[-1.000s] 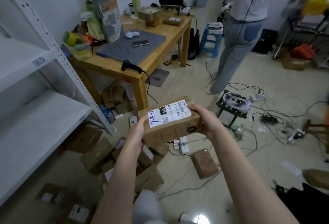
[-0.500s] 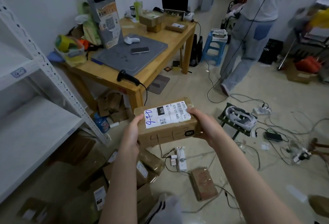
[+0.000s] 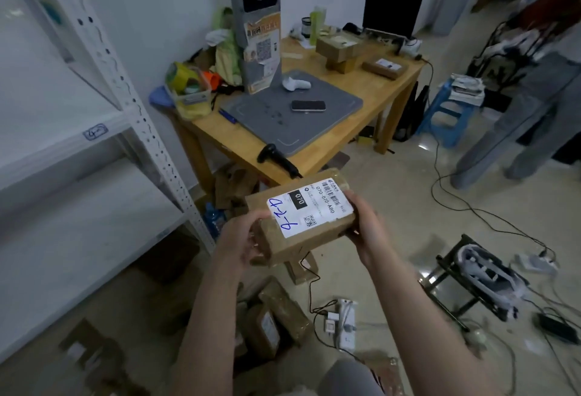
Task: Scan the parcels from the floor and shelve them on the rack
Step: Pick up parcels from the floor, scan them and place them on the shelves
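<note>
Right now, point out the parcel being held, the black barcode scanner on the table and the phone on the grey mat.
parcel point(image 3: 309, 208): head view, on its white label.
barcode scanner point(image 3: 276, 156): head view, on its black handle.
phone point(image 3: 308, 105): head view, middle of its dark face.

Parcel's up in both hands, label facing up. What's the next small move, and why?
Probably bring the parcel forward to the handheld scanner on the near edge of the table. The left hand and right hand grip its ends, its barcode label faces up, and the scanner lies untouched just beyond it.
</note>
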Demonstrator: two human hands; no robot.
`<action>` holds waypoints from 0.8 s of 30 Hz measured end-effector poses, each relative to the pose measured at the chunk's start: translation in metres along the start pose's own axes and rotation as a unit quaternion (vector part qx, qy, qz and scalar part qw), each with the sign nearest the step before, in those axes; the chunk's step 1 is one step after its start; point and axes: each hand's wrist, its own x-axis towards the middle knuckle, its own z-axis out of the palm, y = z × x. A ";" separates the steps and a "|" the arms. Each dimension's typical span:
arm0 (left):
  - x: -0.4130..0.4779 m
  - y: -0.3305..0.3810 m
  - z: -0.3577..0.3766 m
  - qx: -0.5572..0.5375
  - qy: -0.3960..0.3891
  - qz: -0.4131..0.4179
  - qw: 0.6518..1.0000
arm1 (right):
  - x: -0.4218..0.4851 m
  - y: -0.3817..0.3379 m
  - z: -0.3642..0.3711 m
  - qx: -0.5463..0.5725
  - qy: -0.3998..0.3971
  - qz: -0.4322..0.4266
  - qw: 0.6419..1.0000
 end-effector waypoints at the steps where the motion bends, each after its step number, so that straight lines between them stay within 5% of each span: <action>1: 0.006 0.001 -0.007 -0.017 0.010 0.007 1.000 | 0.010 0.002 0.006 -0.010 -0.007 0.002 1.000; 12: 0.055 0.015 -0.057 -0.158 0.216 0.048 0.962 | 0.130 0.016 0.095 -0.190 -0.131 0.021 0.973; 24: 0.078 -0.012 -0.002 -0.278 0.364 0.088 0.884 | 0.272 -0.002 0.163 -0.387 -0.168 -0.057 0.905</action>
